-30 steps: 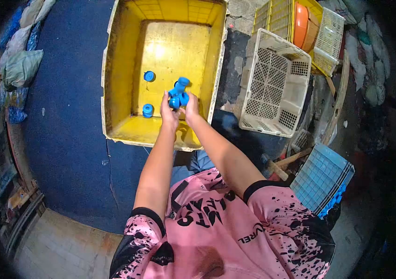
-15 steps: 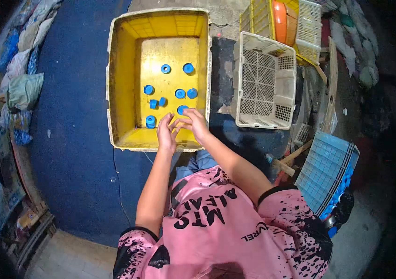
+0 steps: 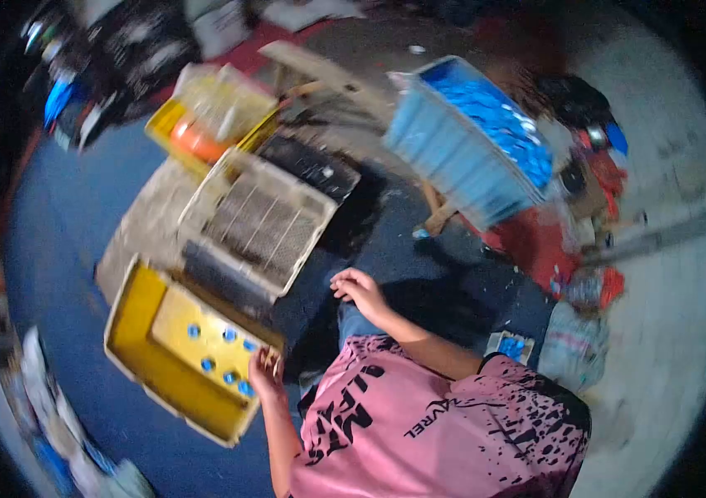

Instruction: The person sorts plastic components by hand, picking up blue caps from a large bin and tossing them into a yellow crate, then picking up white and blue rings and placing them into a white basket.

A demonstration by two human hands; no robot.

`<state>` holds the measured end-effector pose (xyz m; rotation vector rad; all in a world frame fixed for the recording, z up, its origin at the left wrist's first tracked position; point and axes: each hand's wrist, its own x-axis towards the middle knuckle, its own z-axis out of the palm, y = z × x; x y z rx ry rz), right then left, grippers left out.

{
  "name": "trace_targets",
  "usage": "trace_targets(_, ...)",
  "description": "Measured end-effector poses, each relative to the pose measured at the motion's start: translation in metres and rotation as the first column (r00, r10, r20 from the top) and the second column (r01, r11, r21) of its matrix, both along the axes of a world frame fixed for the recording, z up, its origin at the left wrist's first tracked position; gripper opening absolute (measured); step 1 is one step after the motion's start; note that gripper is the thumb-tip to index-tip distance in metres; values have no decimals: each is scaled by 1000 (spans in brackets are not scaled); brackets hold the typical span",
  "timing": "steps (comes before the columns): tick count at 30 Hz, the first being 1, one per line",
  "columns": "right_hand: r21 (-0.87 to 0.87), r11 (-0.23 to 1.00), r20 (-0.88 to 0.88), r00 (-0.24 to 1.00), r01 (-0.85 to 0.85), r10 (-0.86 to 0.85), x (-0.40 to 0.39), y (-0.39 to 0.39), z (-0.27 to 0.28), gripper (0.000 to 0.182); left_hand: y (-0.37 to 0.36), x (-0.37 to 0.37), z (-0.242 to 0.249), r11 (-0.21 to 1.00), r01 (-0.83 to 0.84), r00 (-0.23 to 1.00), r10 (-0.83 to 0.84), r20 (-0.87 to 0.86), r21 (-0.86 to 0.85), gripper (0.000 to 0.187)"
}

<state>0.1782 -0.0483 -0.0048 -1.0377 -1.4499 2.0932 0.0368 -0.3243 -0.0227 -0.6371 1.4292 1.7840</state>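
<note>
My left hand (image 3: 266, 373) is over the near right edge of the yellow bin (image 3: 139, 340), beside the blue caps. Its fingers are loosely bent and apart, with nothing visible in them. Several small round blue caps, among them one cap (image 3: 194, 330) and another (image 3: 208, 364), lie spread on the bin's floor. My right hand (image 3: 359, 292) is in the air between the bin and the blue crate, above my leg. Its fingers are slack and partly bent, and I see no thing in them. Motion blur softens the view.
A white mesh crate (image 3: 320, 249) stands just beyond the bin. Behind it is a yellow crate (image 3: 162, 124) with an orange thing (image 3: 195, 141). A light-blue crate (image 3: 444, 149) full of blue pieces (image 3: 486, 104) stands at the upper right, near wooden boards (image 3: 336, 79).
The view has swung to the right, so the bin now appears at lower left and the blue crate higher up. My hands have parted; the right one has left the bin.
</note>
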Motion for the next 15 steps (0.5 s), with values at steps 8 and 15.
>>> trace_targets(8, 236, 933, -127, 960, 272, -248, 109, 171, -6, 15, 201, 10, -17, 965, 251, 968, -249, -30, 73, 27)
trace_targets(15, 549, 789, 106, 914, 275, -393, 207, 334, 66, 16, 439, 60, 15, 858, 462, 881, -474, -4, 226, 25)
